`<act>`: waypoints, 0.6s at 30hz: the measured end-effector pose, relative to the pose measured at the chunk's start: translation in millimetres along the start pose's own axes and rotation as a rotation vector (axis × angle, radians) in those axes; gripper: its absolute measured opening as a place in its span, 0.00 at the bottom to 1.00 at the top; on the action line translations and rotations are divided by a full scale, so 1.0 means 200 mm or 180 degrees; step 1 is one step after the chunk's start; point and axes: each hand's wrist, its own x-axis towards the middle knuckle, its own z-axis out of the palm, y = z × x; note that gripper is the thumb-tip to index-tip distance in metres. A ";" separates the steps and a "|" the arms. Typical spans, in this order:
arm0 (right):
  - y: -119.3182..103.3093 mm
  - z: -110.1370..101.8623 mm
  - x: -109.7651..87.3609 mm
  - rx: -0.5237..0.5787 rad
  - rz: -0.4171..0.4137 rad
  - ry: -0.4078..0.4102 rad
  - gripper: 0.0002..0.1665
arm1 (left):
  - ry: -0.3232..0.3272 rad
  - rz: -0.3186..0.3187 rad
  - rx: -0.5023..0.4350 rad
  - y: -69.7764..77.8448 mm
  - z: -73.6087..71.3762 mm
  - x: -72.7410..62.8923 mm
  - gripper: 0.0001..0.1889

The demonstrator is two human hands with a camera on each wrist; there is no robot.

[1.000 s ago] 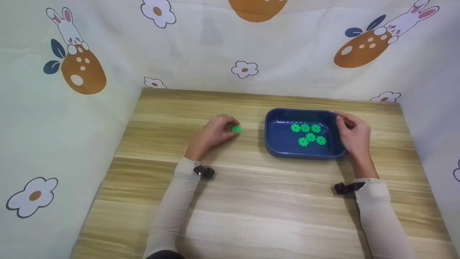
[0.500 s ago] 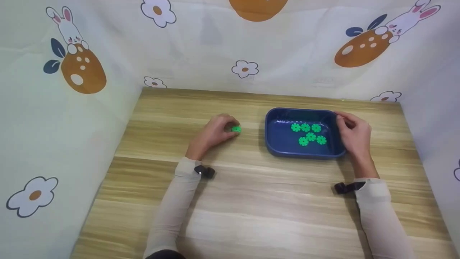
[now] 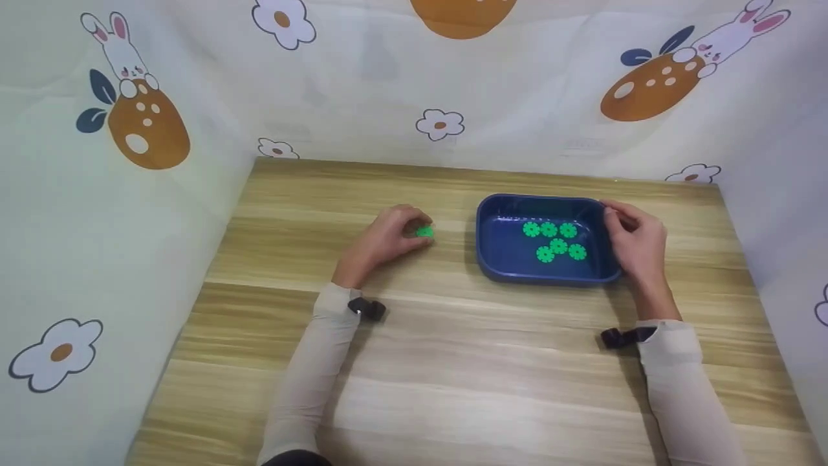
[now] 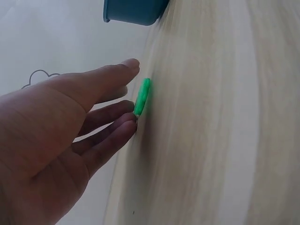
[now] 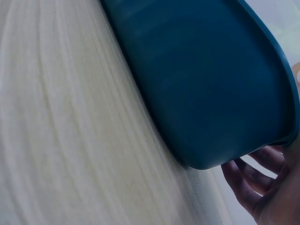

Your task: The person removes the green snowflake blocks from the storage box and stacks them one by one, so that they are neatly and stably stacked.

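My left hand curls its fingers and thumb around a small green notched plastic disc, left of the tray. In the left wrist view this disc shows edge-on, close to the tabletop, with fingertips at its lower end and the thumb near its upper end. A dark blue rectangular tray stands on the right half of the table. Several matching green discs lie flat inside it. My right hand grips the tray's right end at the rim. In the right wrist view its fingers bend against the outer wall.
The wood-grain table meets patterned cloth walls at the back and both sides. Bare tabletop lies between the left hand and the tray. A small black camera sits on the left wrist, another camera on the right.
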 end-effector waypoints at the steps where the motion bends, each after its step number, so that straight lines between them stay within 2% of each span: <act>1: 0.00 0.00 0.00 0.0007 -0.0011 0.0008 0.17 | 0.0006 0.0007 0.0004 0.00 0.00 0.00 0.20; 9: 0.00 0.00 0.00 -0.0024 -0.0017 -0.0008 0.17 | 0.0187 0.0155 0.0117 0.06 0.00 0.02 0.19; 18: 0.00 0.00 0.00 -0.0047 0.0073 -0.0046 0.19 | 0.0348 0.0504 0.0109 0.24 0.04 0.07 0.18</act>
